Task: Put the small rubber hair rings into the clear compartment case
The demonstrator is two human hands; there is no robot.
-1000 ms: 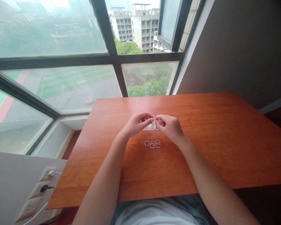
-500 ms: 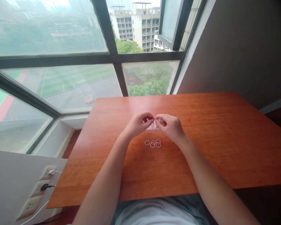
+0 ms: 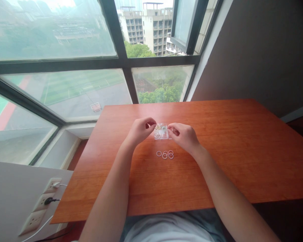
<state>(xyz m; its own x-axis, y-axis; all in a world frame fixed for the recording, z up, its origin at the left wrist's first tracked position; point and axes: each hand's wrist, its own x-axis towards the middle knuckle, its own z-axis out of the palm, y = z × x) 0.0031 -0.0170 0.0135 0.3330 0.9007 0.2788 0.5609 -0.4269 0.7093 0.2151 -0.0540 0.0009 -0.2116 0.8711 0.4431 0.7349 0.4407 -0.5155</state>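
Observation:
A small clear plastic box (image 3: 164, 136) with compartments stands on the table between my two hands. Gold-toned, dark and pale rings show inside its compartments. My left hand (image 3: 140, 131) is at the box's upper left corner, thumb and forefinger pinched together; whatever may be between them is too small to make out. At the right side of the box is my right hand (image 3: 185, 135), its fingertips also pinched, with their contents hidden. Several pale pinkish rings (image 3: 171, 155) lie on the wood nearer to me, some overlapping and one apart on the left.
The reddish-brown wooden table (image 3: 232, 151) extends far to the right. Beyond its back edge are large windows with dark frames (image 3: 161, 61). Wall sockets (image 3: 41, 202) with plugged-in cables are at the lower left, beside the table's edge.
My left hand has moved left, away from the right fingertips, uncovering the box and its contents. My right hand has stayed nearly in place. The loose rings lie as before.

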